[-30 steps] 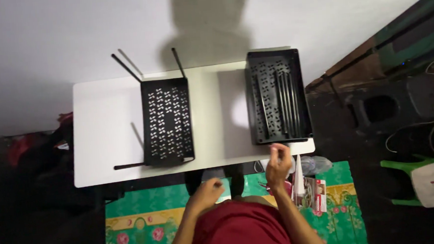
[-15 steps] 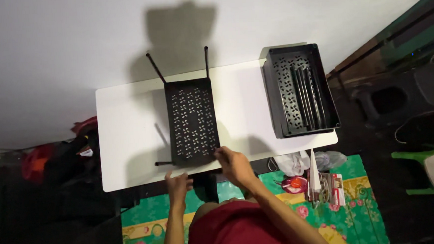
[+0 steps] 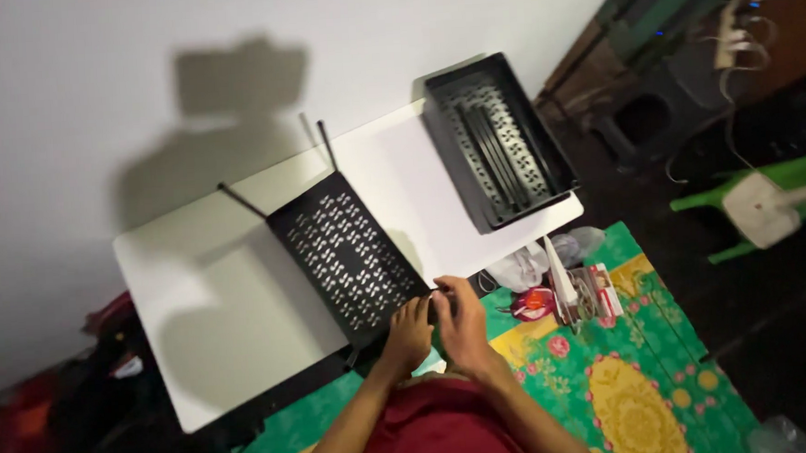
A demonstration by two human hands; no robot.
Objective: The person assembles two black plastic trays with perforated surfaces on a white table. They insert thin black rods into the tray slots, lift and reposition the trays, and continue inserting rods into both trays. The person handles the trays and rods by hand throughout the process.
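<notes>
The left hand (image 3: pixel 409 330) and the right hand (image 3: pixel 460 317) sit side by side at the near edge of a black metal tray (image 3: pixel 349 254) full of little holes. Both hands curl their fingers over that edge, so they seem to be gripping the tray, though I cannot see the fingertips well.

The tray lies flat on the white worktop (image 3: pixel 214 310), turned at a slant, and it reaches away from the hands toward the wall. Thin black rods (image 3: pixel 325 145) stick out from its far end. It looks stiff and hard, and probably not very heavy, because so much of it is holes. The plain rim is a good place to hold it, one hand at each side.

Well apart, on the right end of the worktop, sits a second black tray (image 3: pixel 499 139) with long bars lying inside. A green rug with flowers (image 3: pixel 632 380) covers the floor below.
</notes>
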